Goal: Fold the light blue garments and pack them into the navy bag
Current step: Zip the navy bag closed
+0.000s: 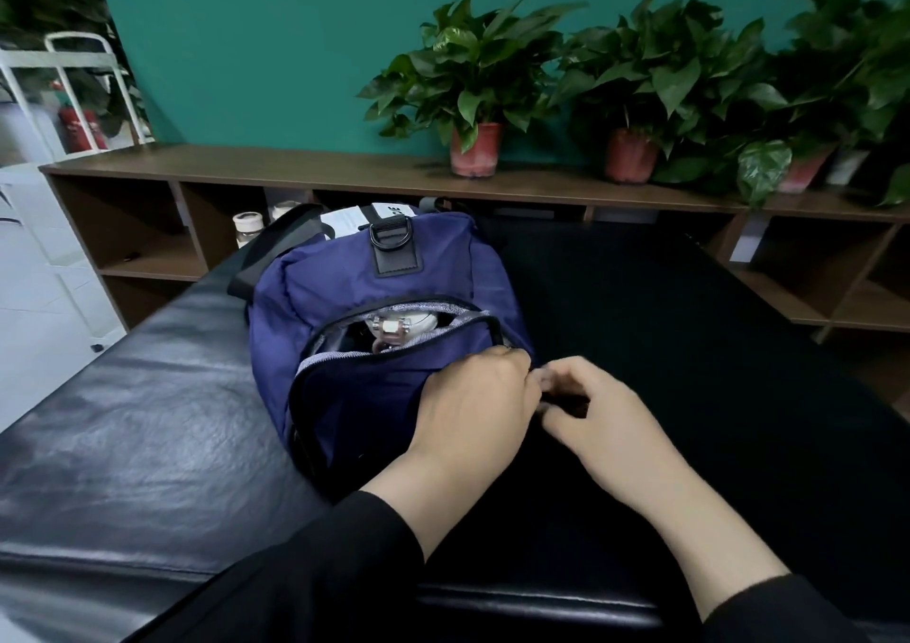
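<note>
The navy bag (374, 292) lies on the black padded table (147, 420), its curved zipper opening partly open toward me. Through the opening I see grey lining and a white object with a metal clasp (394, 329). My left hand (472, 406) grips the bag's fabric at the near right end of the zipper. Beside it, my right hand (596, 411) has its fingers curled and pinches a small dark part at that zipper end; motion blur hides what it is. No light blue garment is in view.
A low brown shelf unit (246, 169) runs along the teal wall behind the table, with several potted plants (475, 100) on top and white-lidded jars (246, 228) in a cubby. A white metal frame (74, 85) stands at far left.
</note>
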